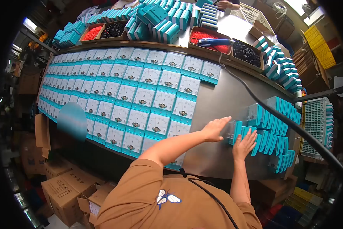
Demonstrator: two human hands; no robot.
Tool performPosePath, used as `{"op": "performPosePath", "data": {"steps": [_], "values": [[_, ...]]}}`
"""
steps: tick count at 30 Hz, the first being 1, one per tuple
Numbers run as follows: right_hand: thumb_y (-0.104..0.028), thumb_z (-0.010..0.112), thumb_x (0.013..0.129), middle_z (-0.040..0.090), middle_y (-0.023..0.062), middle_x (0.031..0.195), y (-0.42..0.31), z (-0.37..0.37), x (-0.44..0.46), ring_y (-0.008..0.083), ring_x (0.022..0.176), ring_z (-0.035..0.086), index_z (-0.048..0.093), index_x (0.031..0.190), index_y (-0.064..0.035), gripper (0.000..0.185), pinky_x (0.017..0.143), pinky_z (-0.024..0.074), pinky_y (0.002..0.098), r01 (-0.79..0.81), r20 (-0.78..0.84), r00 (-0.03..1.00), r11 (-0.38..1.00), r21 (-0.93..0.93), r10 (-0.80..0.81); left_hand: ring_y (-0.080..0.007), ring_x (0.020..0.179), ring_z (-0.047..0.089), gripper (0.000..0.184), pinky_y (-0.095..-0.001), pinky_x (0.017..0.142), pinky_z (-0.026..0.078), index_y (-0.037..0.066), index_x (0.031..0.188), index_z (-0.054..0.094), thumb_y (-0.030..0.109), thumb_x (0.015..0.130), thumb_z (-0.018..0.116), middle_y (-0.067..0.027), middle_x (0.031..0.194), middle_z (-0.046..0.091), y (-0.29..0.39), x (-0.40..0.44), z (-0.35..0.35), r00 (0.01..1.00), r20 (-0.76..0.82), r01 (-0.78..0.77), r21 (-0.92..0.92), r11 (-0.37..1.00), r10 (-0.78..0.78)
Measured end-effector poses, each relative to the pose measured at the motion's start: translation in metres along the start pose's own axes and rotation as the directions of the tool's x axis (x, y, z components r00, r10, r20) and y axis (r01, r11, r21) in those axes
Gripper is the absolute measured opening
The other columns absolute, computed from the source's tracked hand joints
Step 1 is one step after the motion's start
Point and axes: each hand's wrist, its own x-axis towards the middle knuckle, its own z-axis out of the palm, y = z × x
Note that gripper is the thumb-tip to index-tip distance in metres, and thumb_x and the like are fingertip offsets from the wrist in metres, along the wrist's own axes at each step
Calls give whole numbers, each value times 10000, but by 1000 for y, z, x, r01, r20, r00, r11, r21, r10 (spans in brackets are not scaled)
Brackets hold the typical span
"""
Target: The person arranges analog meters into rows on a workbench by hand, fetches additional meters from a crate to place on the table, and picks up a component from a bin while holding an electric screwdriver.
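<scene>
My left hand (pixel 216 129) is over the bare metal tabletop, fingers stretched out toward the right and nothing in them. Just beyond its fingertips stands the end piece of a row of teal-backed panel meters (pixel 270 142), set on edge. My right hand (pixel 244 145) lies with fingers spread against the near side of that row's left end; whether it presses on the cases is hard to tell. A second row of meters on edge (pixel 280 112) runs behind. To the left, several rows of flat panel meters (pixel 142 97) with white dials face up.
Along the back are boxes of red parts (pixel 219 49) and black parts (pixel 246 53), a blue electric screwdriver (pixel 214 42) and piled teal cases (pixel 152 15). A thick dark cable (pixel 270 108) arcs across the right side. Cardboard boxes (pixel 66 191) stand below left.
</scene>
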Motion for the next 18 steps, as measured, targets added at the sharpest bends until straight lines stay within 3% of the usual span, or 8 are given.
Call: {"op": "performPosePath", "data": {"steps": [2,4,7,11,14,16,17,18], "values": [[-385,449,982,229,209,1575,5,-5,1,386,1443,230,319,1490,-47,624,1128,195,571,113,-74,991,993,32,-110,-399,1219,492,1068,-467,1024,425,81,1507,190,255,660,816,-203,1440,435,0,15,48,998,-58,-2,-111,994,-4],[-364,491,963,258,213,1554,14,2,4,396,1414,269,341,1488,-70,620,1114,222,561,32,13,999,999,43,-32,-404,1245,482,1015,-455,1071,393,46,1471,262,226,634,808,-236,1396,460,14,23,51,994,-39,86,-236,968,-97],[-365,493,966,253,199,1558,24,-8,7,396,1411,267,338,1496,-99,614,1121,221,547,72,30,997,994,87,-74,-410,1240,484,1056,-461,1064,398,77,1490,222,215,627,815,-233,1390,469,23,30,58,977,-169,97,-195,976,-131],[-375,496,966,212,197,1575,45,-2,7,404,1420,245,300,1518,-112,642,1133,212,533,181,13,983,976,120,-184,-429,1219,490,1025,-469,1039,414,95,1496,217,216,649,782,-228,1349,501,41,25,50,962,-133,213,-182,960,-239],[-384,505,964,240,204,1565,51,-3,7,412,1412,264,308,1522,-135,642,1132,215,535,218,9,975,966,137,-221,-430,1211,492,918,-464,1042,413,59,1470,286,211,680,729,-240,1334,510,33,22,53,935,-267,158,-281,947,-235],[-393,498,964,227,198,1572,59,5,7,423,1407,262,296,1528,-150,647,1132,211,541,235,1,971,964,124,-237,-433,1209,496,803,-457,1061,399,9,1413,385,201,691,680,-259,1320,521,30,12,24,946,-256,96,-365,926,-199],[-400,497,962,223,198,1574,61,12,6,428,1404,262,292,1530,-155,652,1131,210,544,223,-20,975,969,110,-222,-389,1204,536,733,-428,1049,419,-17,1355,457,221,714,723,-248,1290,553,18,11,22,940,-332,-70,-422,904,-83],[-391,500,961,227,205,1569,58,13,8,429,1401,265,294,1530,-153,650,1129,213,543,160,37,986,983,86,-164,-307,1184,577,678,-385,1009,455,2,1339,483,230,761,754,-195,1248,597,32,-2,-5,945,-280,-40,-609,792,-168]]}}
